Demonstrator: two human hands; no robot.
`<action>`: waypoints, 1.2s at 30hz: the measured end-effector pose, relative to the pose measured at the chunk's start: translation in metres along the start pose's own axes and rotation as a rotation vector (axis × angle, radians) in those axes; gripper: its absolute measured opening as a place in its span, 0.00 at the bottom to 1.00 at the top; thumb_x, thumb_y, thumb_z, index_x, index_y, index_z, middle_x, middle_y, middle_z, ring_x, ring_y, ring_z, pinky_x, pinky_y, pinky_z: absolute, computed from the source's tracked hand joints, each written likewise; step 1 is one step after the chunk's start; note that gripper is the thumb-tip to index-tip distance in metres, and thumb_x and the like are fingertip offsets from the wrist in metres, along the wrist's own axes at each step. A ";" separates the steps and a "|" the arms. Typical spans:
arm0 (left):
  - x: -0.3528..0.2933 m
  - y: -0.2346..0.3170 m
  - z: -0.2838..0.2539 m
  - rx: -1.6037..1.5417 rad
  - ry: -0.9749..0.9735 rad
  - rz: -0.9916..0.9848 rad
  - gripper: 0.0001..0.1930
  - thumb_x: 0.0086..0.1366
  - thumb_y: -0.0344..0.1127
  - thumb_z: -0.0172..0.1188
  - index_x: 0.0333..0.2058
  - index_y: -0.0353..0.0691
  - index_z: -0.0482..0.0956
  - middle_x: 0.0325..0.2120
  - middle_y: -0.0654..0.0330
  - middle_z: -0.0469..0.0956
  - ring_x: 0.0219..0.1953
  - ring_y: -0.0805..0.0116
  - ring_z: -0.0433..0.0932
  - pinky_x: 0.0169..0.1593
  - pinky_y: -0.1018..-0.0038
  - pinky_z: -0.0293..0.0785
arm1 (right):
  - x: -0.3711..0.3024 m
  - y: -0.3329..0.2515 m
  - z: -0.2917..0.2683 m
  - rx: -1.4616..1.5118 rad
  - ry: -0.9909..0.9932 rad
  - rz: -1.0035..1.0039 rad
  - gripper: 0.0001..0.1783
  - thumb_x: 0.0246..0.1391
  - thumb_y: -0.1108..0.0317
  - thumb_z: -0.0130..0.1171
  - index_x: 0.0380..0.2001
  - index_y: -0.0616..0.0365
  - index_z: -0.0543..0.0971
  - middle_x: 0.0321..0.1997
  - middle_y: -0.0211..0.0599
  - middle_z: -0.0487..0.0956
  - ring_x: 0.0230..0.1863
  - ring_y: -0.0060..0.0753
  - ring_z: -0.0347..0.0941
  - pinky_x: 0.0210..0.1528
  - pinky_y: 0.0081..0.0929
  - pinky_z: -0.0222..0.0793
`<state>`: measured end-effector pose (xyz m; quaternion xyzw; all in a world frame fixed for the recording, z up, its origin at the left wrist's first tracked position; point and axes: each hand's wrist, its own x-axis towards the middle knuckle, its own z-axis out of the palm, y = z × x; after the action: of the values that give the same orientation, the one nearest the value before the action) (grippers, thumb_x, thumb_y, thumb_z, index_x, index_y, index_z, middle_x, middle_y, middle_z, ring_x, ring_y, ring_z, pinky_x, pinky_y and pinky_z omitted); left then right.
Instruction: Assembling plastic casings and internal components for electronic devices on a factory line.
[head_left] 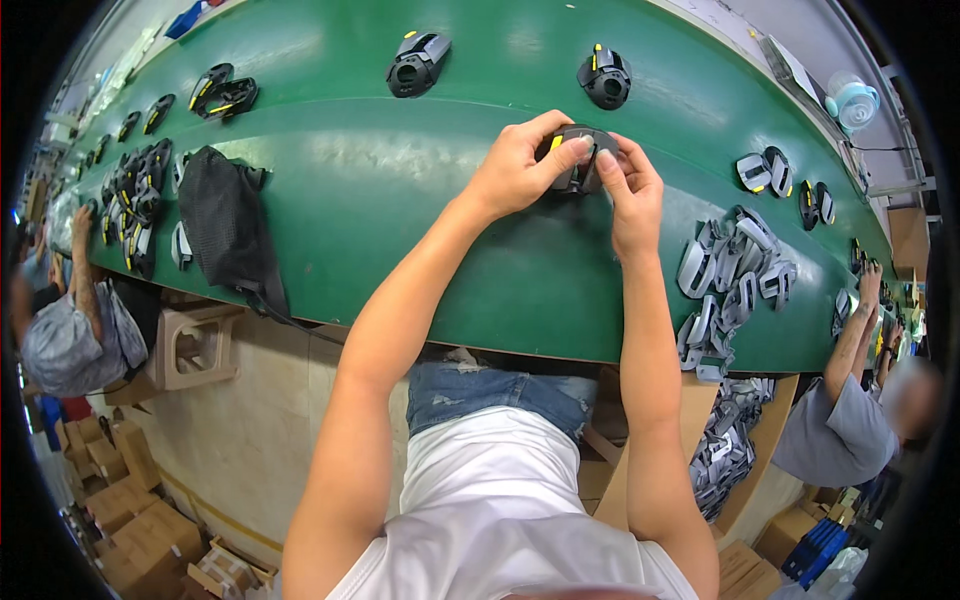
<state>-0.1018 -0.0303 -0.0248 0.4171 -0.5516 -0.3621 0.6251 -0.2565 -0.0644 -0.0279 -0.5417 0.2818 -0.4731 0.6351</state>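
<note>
Over the green table, both of my hands are closed on one black plastic shell with a yellow strip on its left. My left hand grips its left side, thumb pressed on top. From the right, my right hand clasps it, its thumb lying on top near the other thumb. Fingers cover much of the part. Beyond my hands rest two similar shells with yellow marks and round openings, one farther left and another straight ahead. To the right of my right forearm lies a pile of grey plastic frames.
A black fabric bag rests on the green table to the left, beside a heap of black-and-yellow parts. Below the right edge, a cardboard box holds many grey pieces. Co-workers sit at left and right.
</note>
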 end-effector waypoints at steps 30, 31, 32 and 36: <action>0.007 -0.009 -0.011 -0.497 -0.001 -0.493 0.28 0.66 0.58 0.43 0.40 0.33 0.73 0.29 0.60 0.77 0.26 0.74 0.75 0.31 0.79 0.74 | -0.001 -0.010 0.003 -0.876 -0.163 -0.649 0.19 0.24 0.81 0.56 0.23 0.44 0.82 0.58 0.34 0.68 0.65 0.50 0.51 0.63 0.43 0.50; 0.008 -0.011 -0.008 -0.421 0.038 -0.447 0.26 0.66 0.56 0.45 0.39 0.34 0.74 0.28 0.60 0.76 0.25 0.74 0.75 0.29 0.79 0.73 | 0.001 -0.008 0.003 -0.862 -0.167 -0.676 0.21 0.25 0.81 0.55 0.27 0.45 0.82 0.58 0.35 0.68 0.65 0.49 0.52 0.63 0.42 0.52; 0.007 -0.011 -0.007 -0.344 0.080 -0.405 0.24 0.66 0.54 0.46 0.37 0.34 0.74 0.27 0.60 0.76 0.24 0.75 0.74 0.27 0.79 0.73 | 0.001 -0.008 0.006 -0.845 -0.174 -0.698 0.24 0.27 0.82 0.54 0.32 0.46 0.81 0.58 0.36 0.68 0.64 0.47 0.53 0.62 0.41 0.53; 0.003 -0.014 -0.009 -0.290 0.172 -0.352 0.21 0.66 0.50 0.48 0.34 0.34 0.74 0.23 0.60 0.75 0.21 0.76 0.74 0.24 0.79 0.72 | -0.004 -0.008 0.019 -0.181 -0.006 -0.357 0.23 0.40 0.79 0.56 0.44 0.56 0.75 0.55 0.41 0.69 0.58 0.39 0.63 0.55 0.34 0.64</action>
<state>-0.0924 -0.0374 -0.0368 0.4417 -0.3574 -0.5040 0.6505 -0.2438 -0.0529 -0.0164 -0.6393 0.2211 -0.5493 0.4906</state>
